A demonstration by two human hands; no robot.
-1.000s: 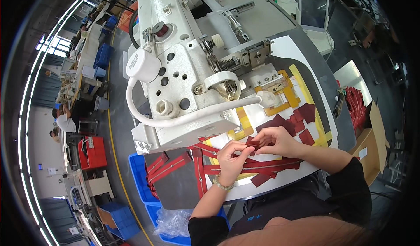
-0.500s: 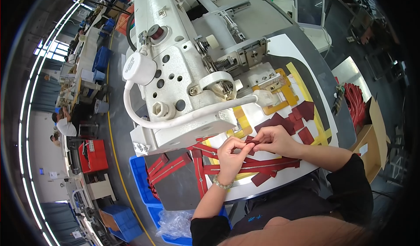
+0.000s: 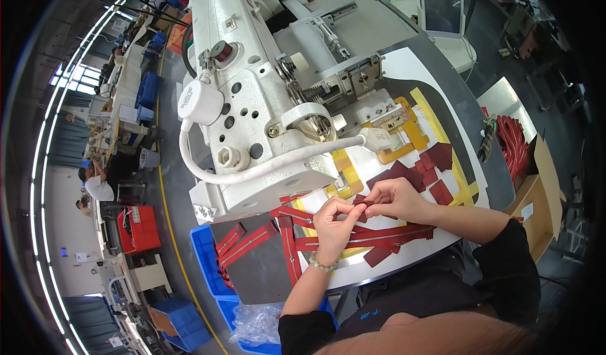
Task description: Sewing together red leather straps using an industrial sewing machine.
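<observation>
Both of my hands meet over the front of the white worktop, pinching a small dark red fabric piece [image 3: 361,201] between them. My left hand [image 3: 334,227], with a bracelet at its wrist, is closed on one side of the piece. Fingers bent, my right hand [image 3: 395,200] grips the other side. The fingertips hide most of the piece. Under and beside my hands lie red zippers [image 3: 372,237] with metal teeth. Several cut dark red fabric pieces [image 3: 421,173] are scattered just beyond my right hand.
A large white sewing machine [image 3: 265,121] fills the far left, its white hose curving toward the yellow clamp plate [image 3: 413,134]. Blue bins [image 3: 208,260] stand below the left edge, one with clear plastic. On the right, a cardboard box [image 3: 544,210] stands near bundled red zippers [image 3: 511,143].
My hands keep pinching the fabric piece in nearly the same spot, with only small finger movement. The whole view has shifted slightly.
</observation>
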